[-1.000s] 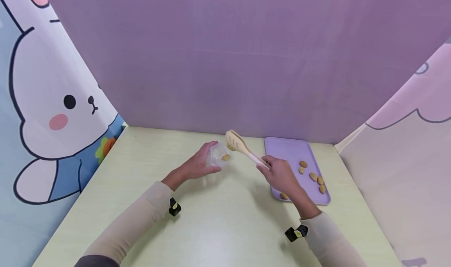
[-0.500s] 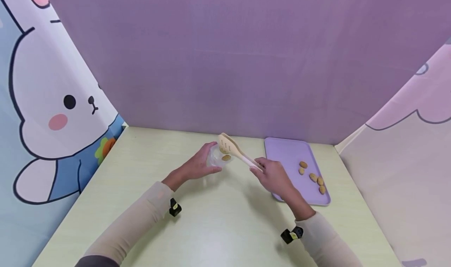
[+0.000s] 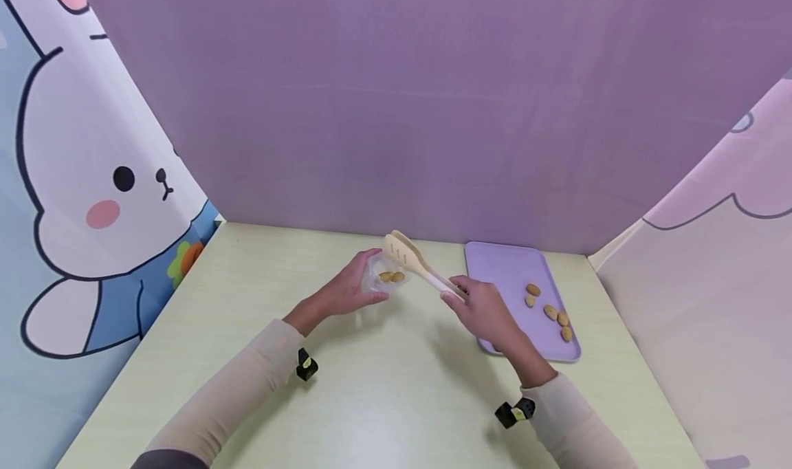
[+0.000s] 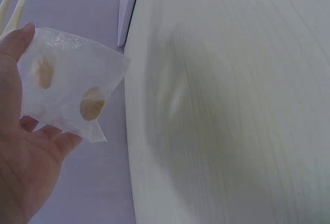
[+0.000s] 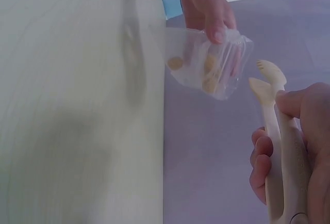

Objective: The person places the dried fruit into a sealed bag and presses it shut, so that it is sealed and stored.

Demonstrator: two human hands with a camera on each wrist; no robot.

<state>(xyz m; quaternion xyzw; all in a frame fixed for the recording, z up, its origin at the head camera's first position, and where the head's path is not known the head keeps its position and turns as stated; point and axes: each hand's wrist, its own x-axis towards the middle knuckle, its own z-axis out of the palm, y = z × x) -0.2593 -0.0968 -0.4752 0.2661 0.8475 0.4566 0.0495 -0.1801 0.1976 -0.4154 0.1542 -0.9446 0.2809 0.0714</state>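
Note:
My left hand [image 3: 350,287] holds a clear plastic bag [image 4: 67,53] by its sides, thumb and fingers spread around its mouth. Small brown oval pieces [image 4: 93,104] lie inside the bag, low down; their exact kind is unclear. In my right hand [image 3: 485,309] is a pair of cream tongs [image 3: 403,251] with slotted ends. The right wrist view shows the tong tips [image 5: 263,90] apart with nothing between them, beside the bag's mouth. My fingers wrap around both tong arms.
A lilac tray [image 3: 495,263] lies on the right side of the pale table [image 3: 371,386], partly behind my right hand. Several more brown pieces [image 3: 550,311] rest on it. A purple backdrop [image 3: 396,111] rises behind the table's far edge.
The tongs have moved left to the bag and released a brown piece, which now lies in the bag beside another. My left hand has stayed in place.

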